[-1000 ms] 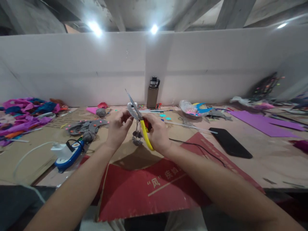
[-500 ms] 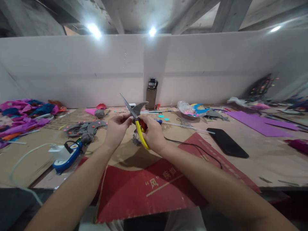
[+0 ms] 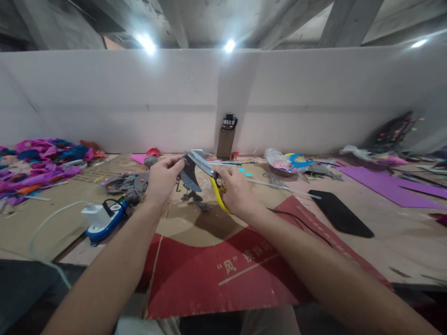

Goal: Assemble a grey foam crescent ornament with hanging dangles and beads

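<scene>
Pinched in the fingers of my left hand (image 3: 165,176) is a dark grey, ribbed, curved piece (image 3: 190,176), hanging down; I cannot tell its material. My right hand (image 3: 234,188) is closed round the yellow handles of a pair of scissors (image 3: 219,195). Their metal blades point up and left, beside the upper part of the grey piece; whether they touch it I cannot tell. Below, several grey scraps (image 3: 197,201) lie on the cardboard. Under my hands is a brown and red cardboard sheet (image 3: 258,279) with white lettering.
A blue power strip (image 3: 106,228) with a white plug stands at left, near a pile of purple and blue material (image 3: 45,160). A bottle (image 3: 226,139) stands by the wall. At right lie a black phone (image 3: 340,213) and purple sheets (image 3: 391,186).
The scissors have swung to a lower, more leftward slant and moved right. The grey piece now hangs below my left fingers instead of pointing up and right. The view has shifted slightly left.
</scene>
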Motion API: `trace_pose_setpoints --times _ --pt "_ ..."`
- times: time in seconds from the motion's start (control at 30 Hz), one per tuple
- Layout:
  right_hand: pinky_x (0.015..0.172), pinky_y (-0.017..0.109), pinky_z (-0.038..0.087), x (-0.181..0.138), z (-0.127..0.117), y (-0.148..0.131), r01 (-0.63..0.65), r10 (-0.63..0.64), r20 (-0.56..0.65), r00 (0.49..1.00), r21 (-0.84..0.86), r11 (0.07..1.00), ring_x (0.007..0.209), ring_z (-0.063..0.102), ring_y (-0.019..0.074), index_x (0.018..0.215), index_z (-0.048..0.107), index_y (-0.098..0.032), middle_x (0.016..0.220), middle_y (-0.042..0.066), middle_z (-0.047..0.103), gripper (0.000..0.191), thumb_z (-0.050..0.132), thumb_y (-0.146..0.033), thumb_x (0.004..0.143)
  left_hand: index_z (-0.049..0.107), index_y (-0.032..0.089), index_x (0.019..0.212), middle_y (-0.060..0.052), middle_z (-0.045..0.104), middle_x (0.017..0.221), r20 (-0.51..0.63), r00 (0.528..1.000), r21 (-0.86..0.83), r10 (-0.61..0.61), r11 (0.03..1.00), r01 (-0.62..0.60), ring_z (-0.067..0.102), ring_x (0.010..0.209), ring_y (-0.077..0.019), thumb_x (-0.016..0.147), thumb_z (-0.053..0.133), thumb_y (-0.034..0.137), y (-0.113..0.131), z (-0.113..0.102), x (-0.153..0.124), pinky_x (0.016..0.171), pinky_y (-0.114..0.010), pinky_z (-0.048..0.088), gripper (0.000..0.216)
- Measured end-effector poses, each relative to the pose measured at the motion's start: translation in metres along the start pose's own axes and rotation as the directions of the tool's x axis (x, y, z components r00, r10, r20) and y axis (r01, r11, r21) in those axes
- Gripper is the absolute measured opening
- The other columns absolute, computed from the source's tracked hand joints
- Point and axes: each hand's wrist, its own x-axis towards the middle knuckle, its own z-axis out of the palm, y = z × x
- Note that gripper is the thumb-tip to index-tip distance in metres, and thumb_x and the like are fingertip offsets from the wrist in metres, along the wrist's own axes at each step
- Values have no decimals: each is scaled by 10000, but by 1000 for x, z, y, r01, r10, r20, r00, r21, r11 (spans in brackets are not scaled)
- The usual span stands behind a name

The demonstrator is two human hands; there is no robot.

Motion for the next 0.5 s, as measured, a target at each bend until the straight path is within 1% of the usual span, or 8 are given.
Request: trace_pose_setpoints --times 0.07,0.17,0.23,0.33,0.5 --pt "643 290 381 0 -4 0 -13 14 10 1000 -152 988 828 525 213 1246 544 -232 1011 111 540 416 451 -182 844 741 152 799 -25 684 701 4 1000 -9 0 1000 0 568 594 -96 629 766 281 -1 0 0 528 -189 419 215" --pt "602 283 336 0 -7 -1 -24 31 22 999 -259 966 805 523 209 1210 563 -243 1000 110 548 352 419 -237 889 736 150 805 -31 691 716 38 999 -26 -23 999 24 585 601 -107 646 752 292 -1 0 0 558 -206 446 214" --pt "593 284 321 0 -7 -2 -28 39 33 999 -288 957 801 527 208 1201 568 -243 1009 114 551 340 404 -255 904 729 148 790 -34 693 720 48 998 -44 -33 998 35 595 610 -114 647 749 295 -1 0 -1 574 -214 459 206" --pt "599 289 318 0 -7 -1 -28 43 42 998 -310 950 802 531 207 1233 553 -250 1022 119 555 357 382 -267 919 719 146 758 -33 692 708 34 999 -79 -39 996 41 611 627 -121 630 757 279 -1 2 -1 600 -220 473 188" --pt "616 300 330 1 -6 2 9 10 54 999 -348 938 871 533 240 1286 526 -256 1041 133 557 391 381 -273 924 711 140 737 -25 688 692 24 998 -97 -58 993 61 611 620 -112 622 754 253 -4 2 1 611 -209 476 166"
